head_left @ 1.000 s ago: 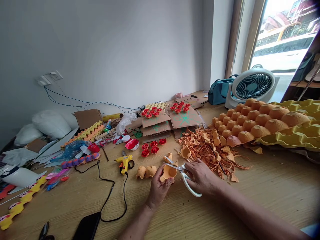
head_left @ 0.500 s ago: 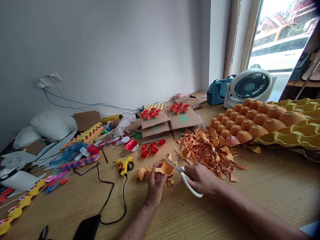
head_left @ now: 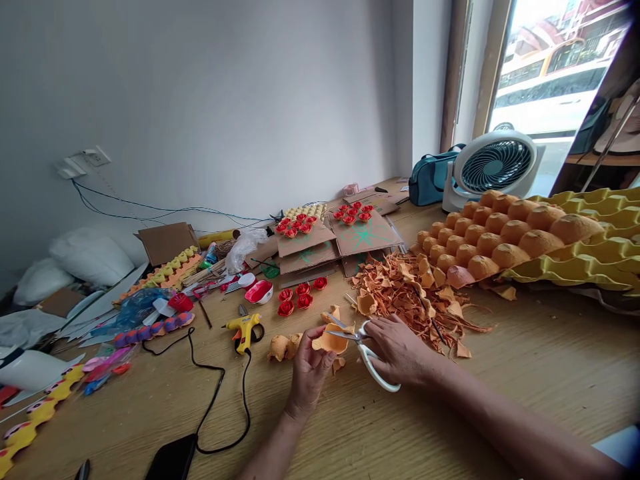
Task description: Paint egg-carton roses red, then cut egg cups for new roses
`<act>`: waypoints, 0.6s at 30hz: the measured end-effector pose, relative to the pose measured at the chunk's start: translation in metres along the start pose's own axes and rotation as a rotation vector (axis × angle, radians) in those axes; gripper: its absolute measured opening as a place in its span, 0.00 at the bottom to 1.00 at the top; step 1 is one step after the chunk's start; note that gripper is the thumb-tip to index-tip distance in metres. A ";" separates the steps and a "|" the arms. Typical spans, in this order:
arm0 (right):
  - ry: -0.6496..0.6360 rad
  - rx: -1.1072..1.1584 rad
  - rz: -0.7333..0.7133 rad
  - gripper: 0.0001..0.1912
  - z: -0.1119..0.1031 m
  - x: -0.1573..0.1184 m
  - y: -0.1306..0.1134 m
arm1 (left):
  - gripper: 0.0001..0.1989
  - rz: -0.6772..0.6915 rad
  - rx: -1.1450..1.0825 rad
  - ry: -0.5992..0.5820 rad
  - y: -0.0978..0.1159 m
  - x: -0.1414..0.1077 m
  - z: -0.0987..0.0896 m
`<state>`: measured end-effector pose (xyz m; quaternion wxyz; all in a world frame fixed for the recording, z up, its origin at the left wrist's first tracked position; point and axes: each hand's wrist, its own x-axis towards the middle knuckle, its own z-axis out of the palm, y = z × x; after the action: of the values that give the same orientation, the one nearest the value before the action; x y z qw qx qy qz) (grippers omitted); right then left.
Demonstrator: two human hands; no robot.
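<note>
My left hand (head_left: 309, 370) pinches an orange egg-carton cup (head_left: 331, 343) between thumb and fingers, above the wooden table. White-handled scissors (head_left: 376, 368) are in my right hand (head_left: 399, 350), its fingers in the handle loops. The scissor blades are parted at the cup's upper rim. Behind the cup lies another orange carton piece (head_left: 332, 313), and a small scrap (head_left: 339, 365) is just under it. More orange cups (head_left: 285, 347) rest left of my left hand. A heap of orange scraps (head_left: 400, 283) lies beyond my right hand.
A yellow glue gun (head_left: 245, 332) with a black cord stands at left, near a black phone (head_left: 173, 458). Red paper flowers (head_left: 303, 288) sit behind, some on cardboard (head_left: 365, 233). Orange egg trays (head_left: 505, 230) and a fan (head_left: 495, 167) are at right.
The view has shifted slightly, moving the scene left. The cup is tilted differently in my left hand, its opening less visible, and the scissor blades have spread wider at its rim.
</note>
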<state>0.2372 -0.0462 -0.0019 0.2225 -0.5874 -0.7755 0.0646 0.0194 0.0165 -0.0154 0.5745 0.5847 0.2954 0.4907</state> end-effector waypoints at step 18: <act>-0.007 0.036 -0.026 0.12 -0.007 0.002 -0.002 | 0.23 -0.050 -0.029 0.014 -0.005 0.002 -0.008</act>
<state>0.2376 -0.0461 0.0053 0.2310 -0.5730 -0.7825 0.0776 0.0138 0.0219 -0.0204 0.5928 0.5653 0.3067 0.4847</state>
